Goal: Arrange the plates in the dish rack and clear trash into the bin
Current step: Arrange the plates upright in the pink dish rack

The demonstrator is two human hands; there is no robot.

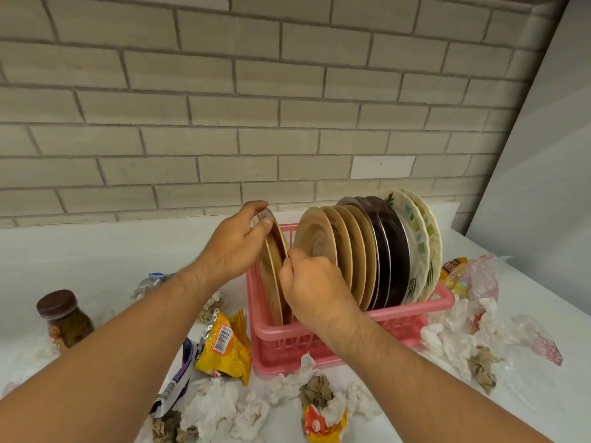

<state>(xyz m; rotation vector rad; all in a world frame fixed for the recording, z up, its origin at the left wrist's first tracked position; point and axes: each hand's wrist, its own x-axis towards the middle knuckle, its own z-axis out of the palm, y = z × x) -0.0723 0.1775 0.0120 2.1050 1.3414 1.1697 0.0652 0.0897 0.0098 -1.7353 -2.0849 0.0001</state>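
- Crumpled white tissues [220, 407] and brown paper wads [315, 390] lie nearest, soft and wrinkled, along the counter's front edge.
- A glossy red-yellow wrapper [323, 425] sits among them. A yellow snack packet [225, 345] with a barcode and a purple-white wrapper [179, 378] lie just left of the rack.
- Left hand [236, 243]: fingers curled over the top rim of a tan plate [271, 273], thumb on its near face, gripping it.
- Right hand [315, 289]: fingers curled, pinching the same plate's right edge.
- The tan plate is round with a wood-grain look. It stands on edge in the left end of the dish rack [415, 306], top tilted slightly left, faces pointing along the rack's length.
- The dish rack is pink plastic, rectangular, with slotted walls; its long axis runs left to right.
- More plates stand upright in a row to the right: tan plates [319, 244], then dark brown plates [393, 251], then white patterned plates [422, 238] with leaves and green squares.
- A jar [64, 318] with a brown lid stands upright, far left.
- A clear plastic bag [479, 276] and more tissue lie right of the rack.
- The white counter [96, 251] is smooth. Behind it is a pale grey brick wall [224, 123], with a plain white panel [543, 155] at right.
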